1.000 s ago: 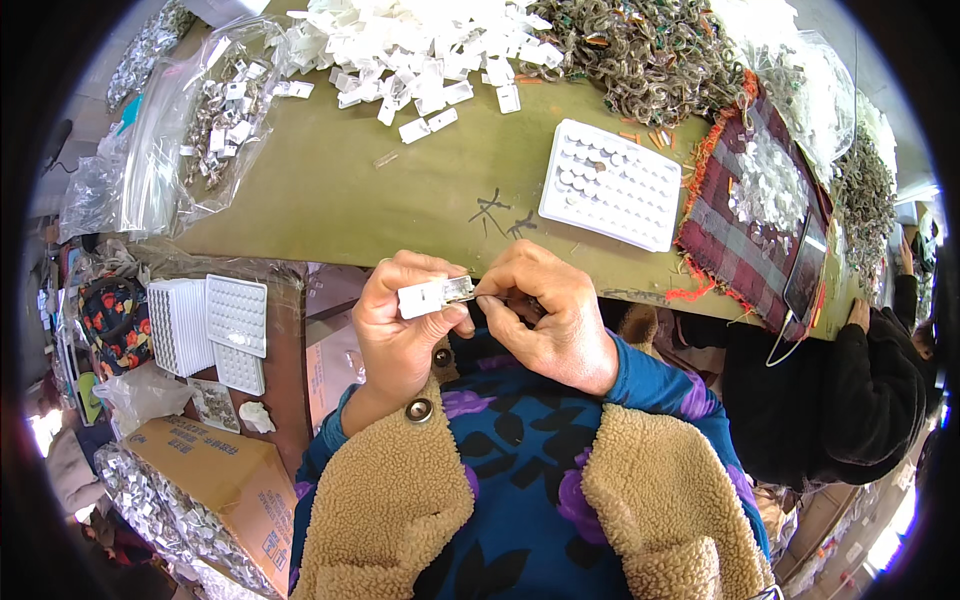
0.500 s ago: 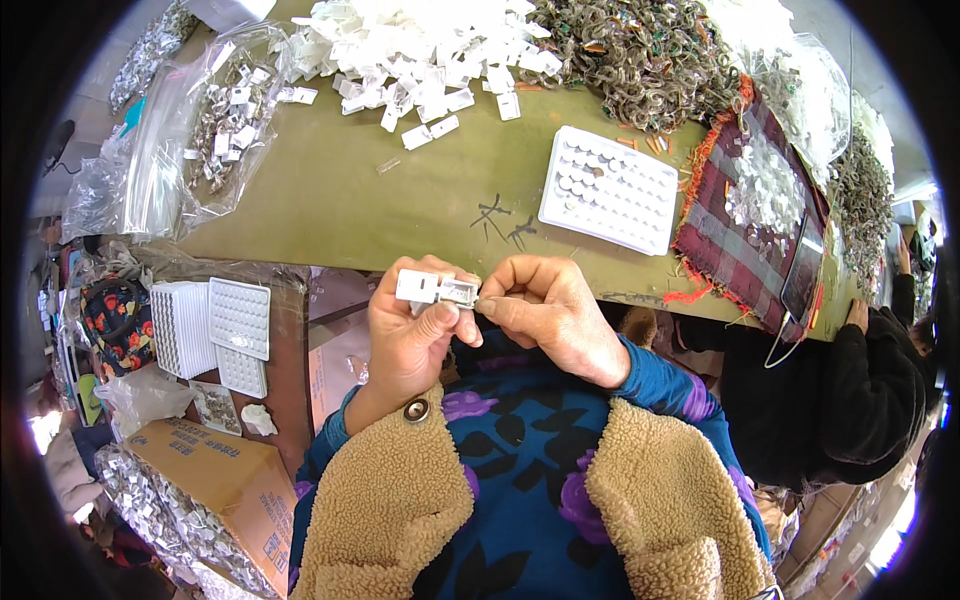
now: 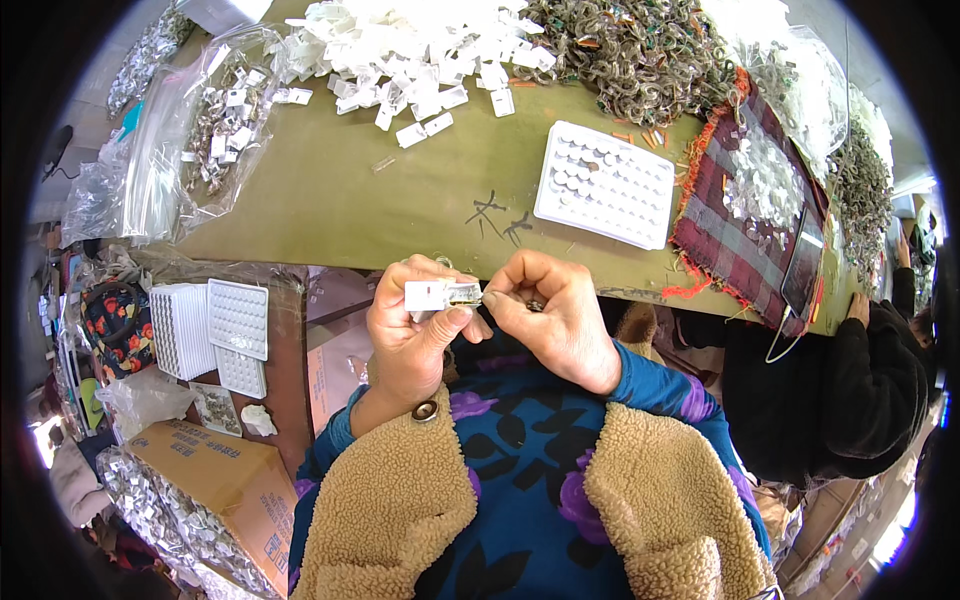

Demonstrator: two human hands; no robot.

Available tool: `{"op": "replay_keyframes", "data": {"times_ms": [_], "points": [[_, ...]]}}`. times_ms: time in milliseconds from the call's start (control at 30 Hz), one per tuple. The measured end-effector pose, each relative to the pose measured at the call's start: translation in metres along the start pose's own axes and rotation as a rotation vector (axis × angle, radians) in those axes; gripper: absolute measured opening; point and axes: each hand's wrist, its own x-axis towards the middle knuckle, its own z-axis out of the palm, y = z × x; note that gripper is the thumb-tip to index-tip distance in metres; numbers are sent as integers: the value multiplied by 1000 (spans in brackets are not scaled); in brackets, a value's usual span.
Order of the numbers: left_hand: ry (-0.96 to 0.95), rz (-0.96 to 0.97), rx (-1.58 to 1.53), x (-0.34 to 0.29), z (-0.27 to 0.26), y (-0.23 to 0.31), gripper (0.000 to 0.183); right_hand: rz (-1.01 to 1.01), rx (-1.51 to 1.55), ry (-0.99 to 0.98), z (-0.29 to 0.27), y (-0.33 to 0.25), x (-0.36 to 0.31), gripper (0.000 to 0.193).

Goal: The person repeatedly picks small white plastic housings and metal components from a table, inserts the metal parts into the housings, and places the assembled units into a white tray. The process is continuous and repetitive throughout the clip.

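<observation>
Just in front of the table edge, my left hand (image 3: 415, 325) grips a small white plastic case (image 3: 427, 295) between thumb and fingers. Its clear end, with tiny metal-looking parts inside, points right. My right hand (image 3: 555, 325) has thumb and forefinger pinched at that clear end; whatever sits between the fingertips is too small to name. Small dark round bits (image 3: 535, 305) show in the curl of the right fingers. Beyond the hands, a white tray (image 3: 645, 232) with rows of round pockets lies on the table, with several white discs and one brownish one in it.
White plastic cases (image 3: 400, 60) and grey-brown coiled wires (image 3: 640, 60) are heaped at the far side. A plastic bag (image 3: 225, 130) of assembled pieces lies left; a plaid cloth (image 3: 715, 215) with clear bits and a phone (image 3: 803, 265), right. A co-worker's dark sleeve (image 3: 850, 370) is beyond.
The white case has shifted slightly right and turned nearly level. My right fingertips have drawn a little right from its end, and dark bits now show among the curled fingers.
</observation>
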Motion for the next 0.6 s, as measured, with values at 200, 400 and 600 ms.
{"op": "replay_keyframes", "data": {"times_ms": [200, 400, 600], "points": [[30, 29, -80, -1, 2, -3, 22, 225, 298, -114, -2, -8, 0, 7], [39, -345, -480, -1, -5, 6, 25, -264, -152, 44, -2, -14, -2, 6], [56, -394, -149, -9, 3, 7, 22, -551, -433, 97, -4, -11, -6, 14]]}}
